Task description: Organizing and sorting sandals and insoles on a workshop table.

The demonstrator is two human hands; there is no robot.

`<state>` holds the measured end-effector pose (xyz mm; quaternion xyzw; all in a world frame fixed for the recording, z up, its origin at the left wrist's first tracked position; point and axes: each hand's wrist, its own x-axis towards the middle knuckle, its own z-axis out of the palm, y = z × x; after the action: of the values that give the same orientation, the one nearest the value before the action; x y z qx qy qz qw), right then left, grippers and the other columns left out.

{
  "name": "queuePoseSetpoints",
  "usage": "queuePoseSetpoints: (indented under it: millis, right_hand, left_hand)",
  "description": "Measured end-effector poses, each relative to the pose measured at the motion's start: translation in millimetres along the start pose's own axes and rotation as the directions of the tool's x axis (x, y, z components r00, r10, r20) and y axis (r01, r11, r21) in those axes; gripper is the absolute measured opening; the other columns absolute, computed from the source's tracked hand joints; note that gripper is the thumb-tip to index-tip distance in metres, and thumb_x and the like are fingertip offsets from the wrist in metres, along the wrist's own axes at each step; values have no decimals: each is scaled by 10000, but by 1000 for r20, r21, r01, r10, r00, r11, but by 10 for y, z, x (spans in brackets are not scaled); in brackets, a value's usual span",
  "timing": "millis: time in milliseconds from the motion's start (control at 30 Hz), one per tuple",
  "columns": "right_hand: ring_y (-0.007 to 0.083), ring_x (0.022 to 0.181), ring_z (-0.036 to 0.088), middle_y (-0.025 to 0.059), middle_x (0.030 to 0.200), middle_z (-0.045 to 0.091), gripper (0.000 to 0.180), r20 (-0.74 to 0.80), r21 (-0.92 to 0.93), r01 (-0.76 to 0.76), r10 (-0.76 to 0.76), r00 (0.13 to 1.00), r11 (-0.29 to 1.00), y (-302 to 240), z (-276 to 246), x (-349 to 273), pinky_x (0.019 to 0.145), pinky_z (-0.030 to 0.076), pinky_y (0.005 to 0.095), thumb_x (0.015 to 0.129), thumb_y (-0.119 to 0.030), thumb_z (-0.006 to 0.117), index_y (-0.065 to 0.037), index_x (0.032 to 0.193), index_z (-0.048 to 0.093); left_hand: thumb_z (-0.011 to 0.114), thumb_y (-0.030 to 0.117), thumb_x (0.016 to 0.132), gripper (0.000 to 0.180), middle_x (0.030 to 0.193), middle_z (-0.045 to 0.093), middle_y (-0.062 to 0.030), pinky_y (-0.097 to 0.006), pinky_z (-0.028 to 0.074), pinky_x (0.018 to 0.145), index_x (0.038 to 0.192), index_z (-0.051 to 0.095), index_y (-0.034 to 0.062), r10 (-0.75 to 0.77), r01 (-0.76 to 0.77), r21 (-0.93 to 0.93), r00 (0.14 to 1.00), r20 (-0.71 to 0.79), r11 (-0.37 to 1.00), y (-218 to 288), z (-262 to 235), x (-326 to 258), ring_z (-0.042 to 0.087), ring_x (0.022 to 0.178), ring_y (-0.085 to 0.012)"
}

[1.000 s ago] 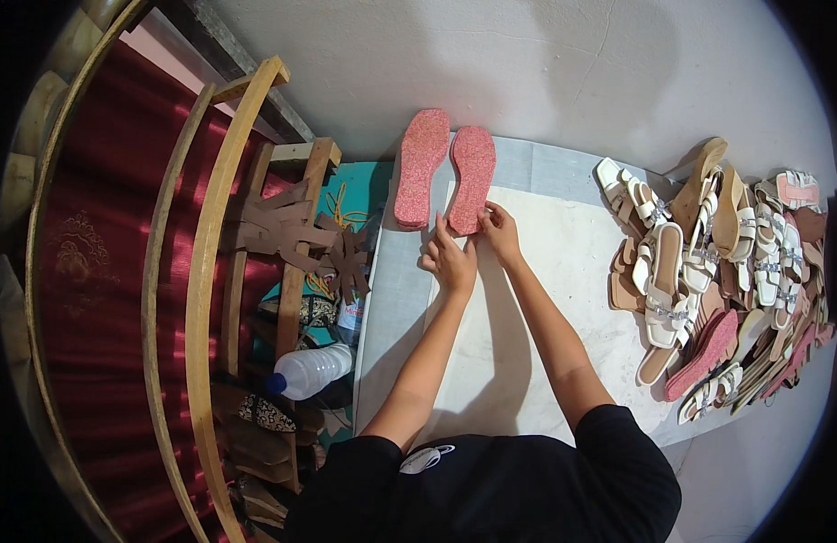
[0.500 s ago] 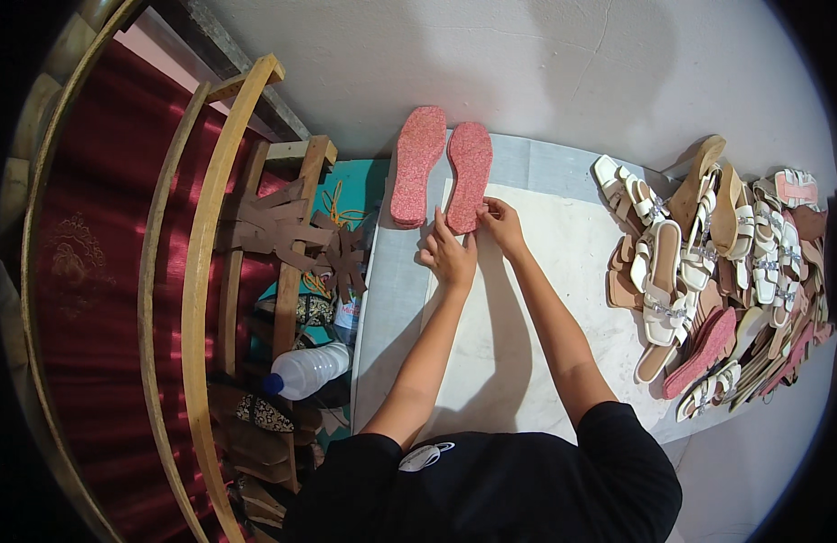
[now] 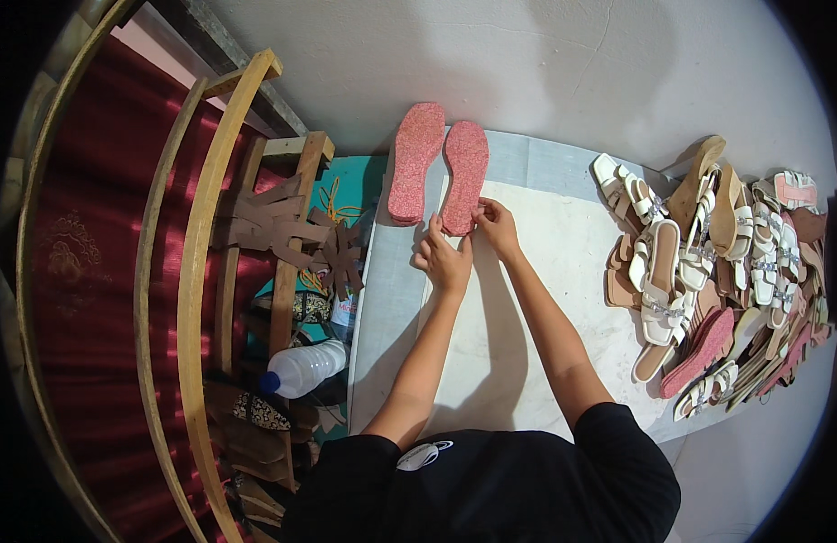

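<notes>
A pink speckled shoe sole lies lengthwise at the far part of the table, its narrow end toward me. My left hand has its index finger and thumb around that near end. At the right edge of the same end, the fingertips of my right hand are pinched together. Just left of it is a stack of pink soles with their edges lined up, apart from my hands. The undersides of my fingertips are hidden.
A white sheet covers the table. White strapped sandals, loose soles and another pink sole are heaped on the right. Leftward stand a wooden rack, brown cut pieces and a plastic bottle. A wall rises behind.
Both hands stay at the near end of the sole with almost no movement. The whole picture has shifted slightly to the left.
</notes>
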<state>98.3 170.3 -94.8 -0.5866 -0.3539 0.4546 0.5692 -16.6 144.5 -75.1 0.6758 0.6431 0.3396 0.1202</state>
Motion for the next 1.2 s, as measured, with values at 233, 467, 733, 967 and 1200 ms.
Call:
queuePoseSetpoints:
  millis: [233, 467, 733, 967, 1200]
  right_hand:
    - [168, 760, 552, 125, 944, 545, 354, -110, -233, 79, -107, 988, 969, 76, 64, -79, 693, 468, 271, 759, -90, 618, 34, 1079, 529]
    - [165, 751, 551, 113, 937, 527, 370, -141, -263, 119, -160, 977, 957, 106, 85, -62, 689, 472, 267, 746, -57, 612, 24, 1095, 521]
    - [120, 720, 551, 71, 879, 518, 450, -108, -256, 119, -150, 983, 959, 73, 83, -66, 649, 467, 237, 775, -21, 573, 7, 1208, 451]
    - [124, 710, 555, 64, 842, 544, 421, -96, -159, 63, -79, 992, 985, 30, 110, -6, 635, 472, 240, 791, 9, 529, 8, 1206, 462]
    - [122, 722, 551, 76, 836, 551, 419, -112, -268, 91, -125, 986, 959, 91, 102, 11, 656, 462, 237, 798, -12, 540, -7, 1210, 470]
  left_hand:
    - [680, 325, 667, 694, 1173, 515, -48, -408, 246, 830, 1262, 382, 129, 12, -11, 52, 1000, -5, 999, -47, 32, 0, 424, 1085, -223]
    - [679, 321, 670, 645, 1235, 464, 9, -398, 239, 841, 1246, 432, 164, 67, -67, 72, 998, -6, 995, -63, 48, -14, 399, 1118, -193]
    - [685, 281, 672, 615, 1233, 466, 28, -397, 241, 849, 1230, 461, 152, 36, -37, 54, 999, 31, 998, -77, 60, 5, 412, 1116, -167]
    - [710, 216, 648, 599, 1186, 507, 37, -386, 238, 849, 1202, 492, 160, 12, -15, 73, 999, 45, 997, -76, 93, 86, 432, 1095, -155]
    - [699, 222, 665, 592, 1227, 494, 23, -361, 243, 844, 1212, 486, 145, 47, -49, 65, 998, 38, 997, -70, 67, 65, 459, 1071, -147]
